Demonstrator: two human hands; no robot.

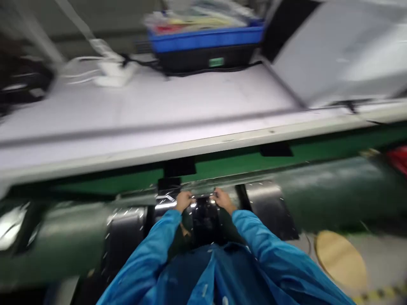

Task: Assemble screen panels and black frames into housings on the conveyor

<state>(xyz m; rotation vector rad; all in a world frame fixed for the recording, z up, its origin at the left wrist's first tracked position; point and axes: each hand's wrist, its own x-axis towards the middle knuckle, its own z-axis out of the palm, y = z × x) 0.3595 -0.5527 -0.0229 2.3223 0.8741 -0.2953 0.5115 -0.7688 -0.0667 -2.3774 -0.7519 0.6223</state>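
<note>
With fingers curled nearly closed, my left hand and right hand grip the two far corners of a glossy black rectangular panel, directly before me over a dark-green belt-like surface; one corner apiece probably keeps it level and square. Its near edge reaches toward my bright-blue sleeves, perhaps so that my body can steady it. Similar dark flat panels lie to either side, spaced apart, likely so that each can be lifted separately. Beyond, on a white-topped workbench, a blue plastic bin brims with jumbled red, yellow and whitish items (too blurred for me to name), set well back, presumably to leave working room. Beneath its blue rim is a black, green-labelled section; I cannot tell whether that is a second container.
</note>
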